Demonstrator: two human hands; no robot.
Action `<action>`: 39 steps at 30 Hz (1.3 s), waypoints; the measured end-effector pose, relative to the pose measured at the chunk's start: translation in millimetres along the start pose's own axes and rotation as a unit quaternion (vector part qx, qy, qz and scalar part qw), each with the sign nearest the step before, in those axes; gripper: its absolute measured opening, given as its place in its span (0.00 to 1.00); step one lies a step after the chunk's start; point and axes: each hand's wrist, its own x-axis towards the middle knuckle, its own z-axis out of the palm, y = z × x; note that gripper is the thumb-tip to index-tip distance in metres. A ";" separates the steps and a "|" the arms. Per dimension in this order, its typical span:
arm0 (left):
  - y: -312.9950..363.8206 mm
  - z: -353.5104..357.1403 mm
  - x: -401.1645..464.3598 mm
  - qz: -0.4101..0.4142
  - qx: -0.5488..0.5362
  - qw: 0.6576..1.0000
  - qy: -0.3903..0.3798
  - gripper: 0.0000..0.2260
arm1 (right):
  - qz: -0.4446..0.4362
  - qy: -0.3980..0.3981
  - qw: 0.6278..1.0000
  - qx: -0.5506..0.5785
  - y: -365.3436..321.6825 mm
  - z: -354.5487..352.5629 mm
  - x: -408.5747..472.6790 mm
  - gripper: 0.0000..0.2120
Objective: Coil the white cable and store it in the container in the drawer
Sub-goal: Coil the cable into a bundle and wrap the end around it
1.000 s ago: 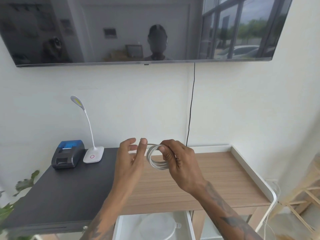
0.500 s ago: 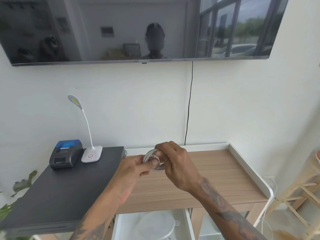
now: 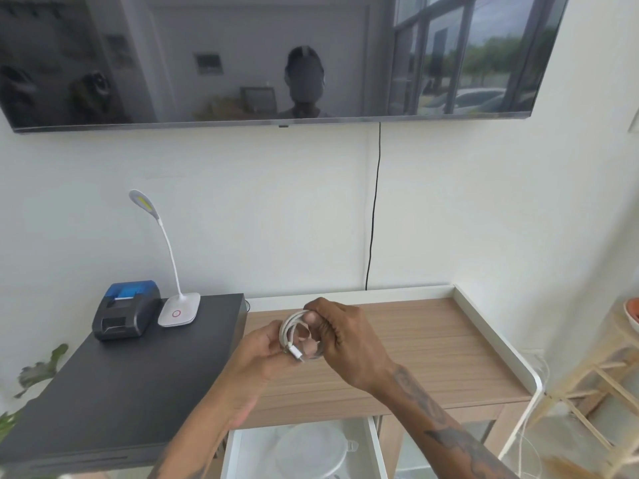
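The white cable [image 3: 289, 331] is wound into a small coil, held above the wooden table top [image 3: 415, 347]. My right hand [image 3: 345, 340] grips the coil from the right, fingers curled through it. My left hand [image 3: 259, 350] pinches its left side, where a white plug end [image 3: 297, 353] sticks out. Below the table edge, a white drawer [image 3: 231, 454] stands open, and inside it lies a round translucent container [image 3: 311, 451] with its lid on.
A dark cabinet top [image 3: 121, 392] on the left carries a black and blue printer [image 3: 126, 311] and a white desk lamp [image 3: 178, 309]. A TV hangs above, with a black cord [image 3: 373, 219] running down the wall. A wooden rack [image 3: 594, 382] stands at right.
My left hand, open beside the coil a second ago, has closed onto it. Both hands have drawn together and dropped slightly toward the table with the coil tightened.
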 end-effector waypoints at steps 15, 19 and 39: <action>7.7 10.4 2.4 -0.009 -0.288 0.940 0.180 0.09 | 0.006 0.021 0.999 0.047 -10.7 -9.1 3.1 0.12; 11.1 8.8 2.7 0.035 -0.182 0.950 0.252 0.12 | 0.044 -0.009 0.995 0.093 -4.3 -13.1 0.7 0.07; -9.2 18.4 -2.7 0.121 0.119 0.903 0.394 0.09 | 0.023 0.015 0.997 0.067 -14.8 -8.0 -1.7 0.07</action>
